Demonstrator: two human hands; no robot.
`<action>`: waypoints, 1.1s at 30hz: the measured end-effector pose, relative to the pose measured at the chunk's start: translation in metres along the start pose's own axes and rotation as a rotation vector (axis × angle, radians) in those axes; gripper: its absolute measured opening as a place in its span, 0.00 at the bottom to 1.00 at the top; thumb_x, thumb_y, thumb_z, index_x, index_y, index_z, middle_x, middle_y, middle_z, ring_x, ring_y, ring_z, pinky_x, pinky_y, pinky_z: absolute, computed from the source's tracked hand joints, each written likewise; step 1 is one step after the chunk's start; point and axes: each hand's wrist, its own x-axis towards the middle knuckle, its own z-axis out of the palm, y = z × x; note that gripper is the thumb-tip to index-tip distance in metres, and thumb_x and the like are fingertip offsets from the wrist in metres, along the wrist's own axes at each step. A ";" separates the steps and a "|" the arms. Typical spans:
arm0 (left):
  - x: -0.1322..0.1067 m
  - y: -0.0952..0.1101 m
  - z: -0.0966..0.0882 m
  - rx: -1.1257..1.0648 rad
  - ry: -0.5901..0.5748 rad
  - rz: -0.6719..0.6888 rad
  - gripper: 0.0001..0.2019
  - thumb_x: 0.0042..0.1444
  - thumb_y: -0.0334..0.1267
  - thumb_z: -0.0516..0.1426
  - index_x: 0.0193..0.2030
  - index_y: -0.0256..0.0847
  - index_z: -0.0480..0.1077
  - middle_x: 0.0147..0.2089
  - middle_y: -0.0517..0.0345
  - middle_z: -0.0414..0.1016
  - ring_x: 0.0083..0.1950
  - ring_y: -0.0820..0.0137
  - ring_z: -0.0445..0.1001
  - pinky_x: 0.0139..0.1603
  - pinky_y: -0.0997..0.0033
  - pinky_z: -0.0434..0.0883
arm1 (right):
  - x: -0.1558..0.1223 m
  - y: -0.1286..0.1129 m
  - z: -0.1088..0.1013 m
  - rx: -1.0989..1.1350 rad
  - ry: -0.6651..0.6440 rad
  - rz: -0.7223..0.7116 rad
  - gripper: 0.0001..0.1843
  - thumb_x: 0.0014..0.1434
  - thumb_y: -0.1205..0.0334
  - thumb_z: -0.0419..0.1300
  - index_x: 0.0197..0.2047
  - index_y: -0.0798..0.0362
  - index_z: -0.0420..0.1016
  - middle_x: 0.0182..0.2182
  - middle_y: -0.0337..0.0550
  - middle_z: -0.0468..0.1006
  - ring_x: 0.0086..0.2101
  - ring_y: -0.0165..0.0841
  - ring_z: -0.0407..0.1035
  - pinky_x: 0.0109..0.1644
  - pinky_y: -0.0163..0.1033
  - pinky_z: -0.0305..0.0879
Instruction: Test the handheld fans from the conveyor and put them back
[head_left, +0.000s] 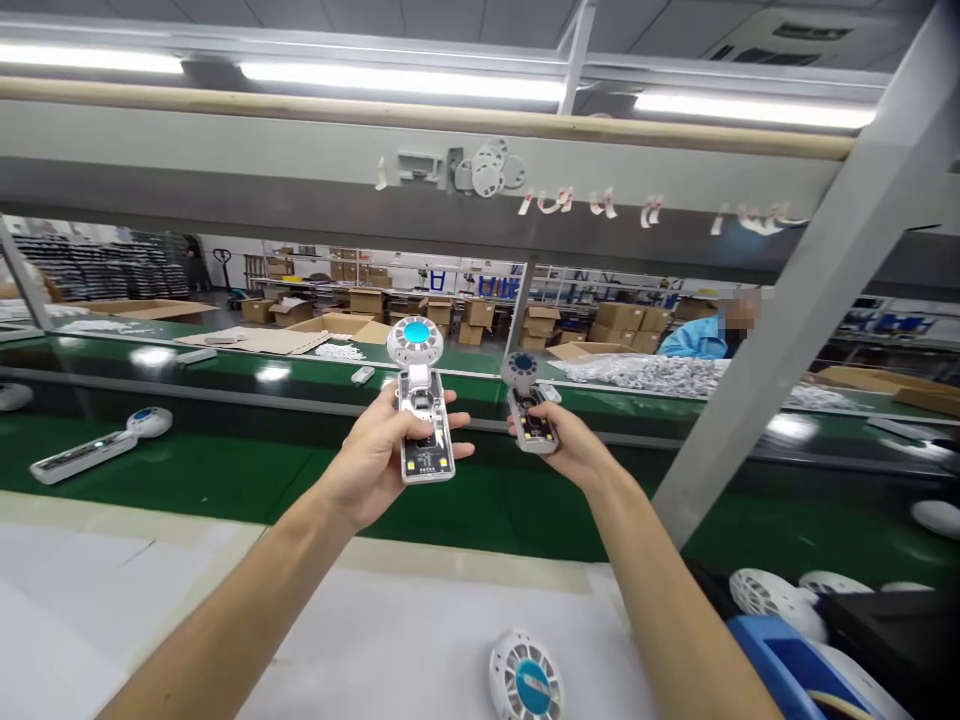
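My left hand (379, 450) is closed around a white handheld fan (427, 455), its round head with a blue centre tilted up and its handle open to show a circuit board. In my right hand (574, 440) is a second handheld fan (536, 425), gripped by the handle, with a similar board exposed and a darker-looking head. Both fans are held up over the green conveyor belt. Below, on the white work surface (405, 640), lies a round white fan head (527, 675) with a blue centre, apart from both hands.
Another fan (105, 447) lies on the green belt (225, 455) at left. A slanted metal post (787, 300) stands right of my right arm. A blue bin (787, 670) and white fan parts (776, 600) sit at lower right. Across the belt, a person in blue (694, 338) is beside heaped white parts (652, 375).
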 end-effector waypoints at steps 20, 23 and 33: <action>-0.008 0.014 -0.003 0.239 -0.202 0.219 0.28 0.47 0.27 0.63 0.54 0.40 0.60 0.39 0.52 0.79 0.33 0.62 0.81 0.30 0.69 0.78 | -0.099 -0.041 0.054 0.090 -0.315 -0.378 0.36 0.51 0.64 0.61 0.61 0.46 0.54 0.41 0.40 0.78 0.37 0.38 0.78 0.40 0.48 0.80; -0.008 0.016 -0.005 0.253 -0.261 0.222 0.30 0.49 0.28 0.63 0.57 0.41 0.57 0.40 0.53 0.79 0.34 0.62 0.81 0.32 0.68 0.79 | -0.103 -0.042 0.057 0.085 -0.338 -0.376 0.38 0.53 0.64 0.61 0.64 0.46 0.52 0.41 0.40 0.78 0.37 0.36 0.77 0.40 0.45 0.80; -0.008 0.015 -0.007 0.234 -0.272 0.228 0.30 0.48 0.27 0.63 0.56 0.41 0.57 0.38 0.57 0.78 0.33 0.68 0.79 0.32 0.70 0.79 | -0.103 -0.036 0.062 0.148 -0.416 -0.379 0.37 0.55 0.66 0.60 0.65 0.44 0.52 0.40 0.38 0.78 0.33 0.33 0.76 0.37 0.40 0.77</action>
